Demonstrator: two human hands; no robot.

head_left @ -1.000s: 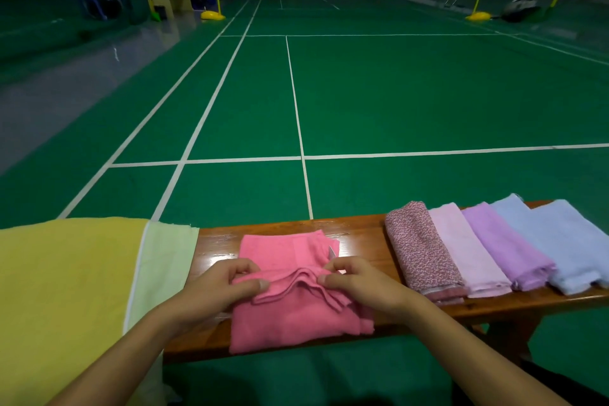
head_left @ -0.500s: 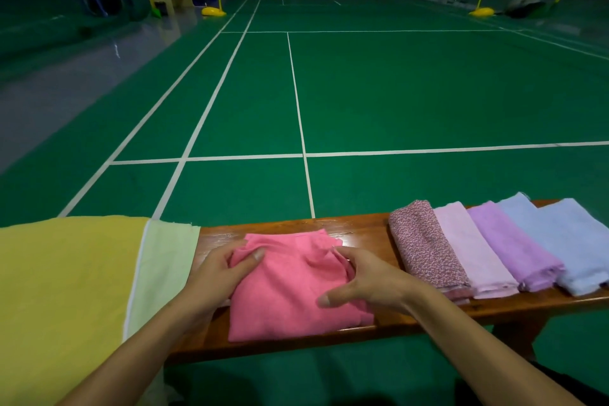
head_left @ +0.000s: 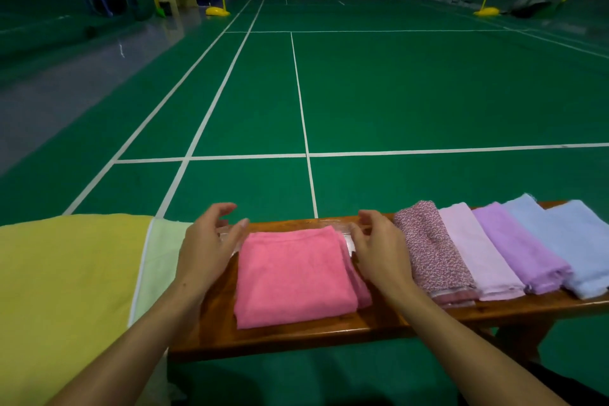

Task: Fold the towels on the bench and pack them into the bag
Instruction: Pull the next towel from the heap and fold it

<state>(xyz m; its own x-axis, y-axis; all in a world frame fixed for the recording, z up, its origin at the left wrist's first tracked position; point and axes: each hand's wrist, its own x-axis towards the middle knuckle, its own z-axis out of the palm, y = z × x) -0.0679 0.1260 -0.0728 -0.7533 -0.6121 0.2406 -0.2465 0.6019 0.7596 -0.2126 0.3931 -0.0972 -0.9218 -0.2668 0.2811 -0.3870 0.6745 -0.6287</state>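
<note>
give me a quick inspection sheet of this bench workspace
surface: glossy brown wooden bench, bare wood along the near edge
job's things: folded pink terry towel lies flat mid-bench; to its right, a row of folded patterned maroon, pale pink, purple and light blue towels
clutter: yellow and pale green cloth at the left end
grippers: left hand and right hand flank the pink towel, fingers relaxed, holding nothing
cables: nothing seen
surroundings: green court floor with white lines
</note>
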